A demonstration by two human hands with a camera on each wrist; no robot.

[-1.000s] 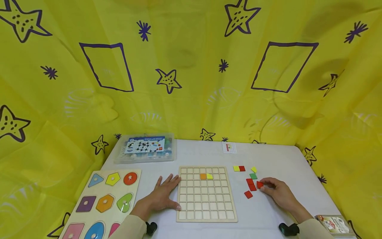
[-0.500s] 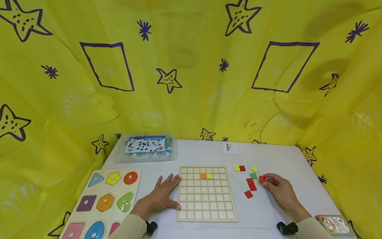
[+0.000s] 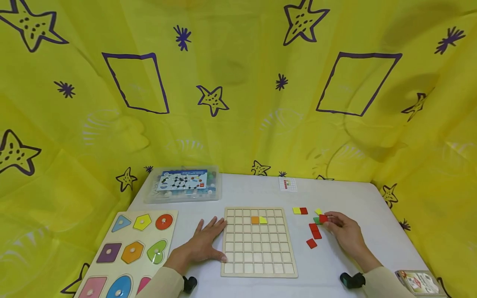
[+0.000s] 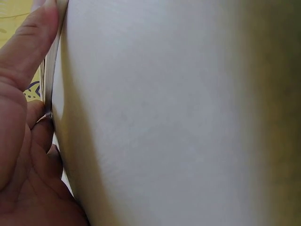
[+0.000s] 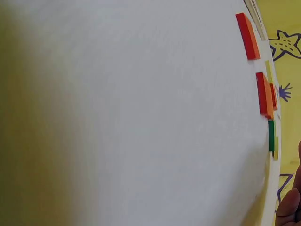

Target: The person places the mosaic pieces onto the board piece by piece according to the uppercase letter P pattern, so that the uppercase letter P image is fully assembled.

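My left hand [image 3: 203, 244] lies with spread, straight fingers at the left edge of the wooden grid board [image 3: 257, 270], its thumb and fingertips touching the frame. An orange square tile [image 3: 255, 220] and a yellow tile [image 3: 263, 220] with a cut corner sit side by side in the board's second row. To the right, my right hand [image 3: 347, 234] pinches a red tile [image 3: 323, 218] between thumb and fingertips. That tile overlaps a green tile [image 3: 316, 220] in the head view. More red tiles [image 3: 315, 231] lie just in front of it. In the right wrist view only fingertips [image 5: 288, 209] show.
A small printed grid card [image 3: 287, 184] lies at the back. A yellow tile and a red tile [image 3: 304, 211] lie right of the board. A knobbed shape puzzle [image 3: 124, 236] is at left, a clear plastic case [image 3: 182, 196] behind it. A boxed item [image 3: 419, 282] lies front right.
My right hand has raised the red tile and carried it away from me, then left over the green tile. The left hand stays at the board's edge.
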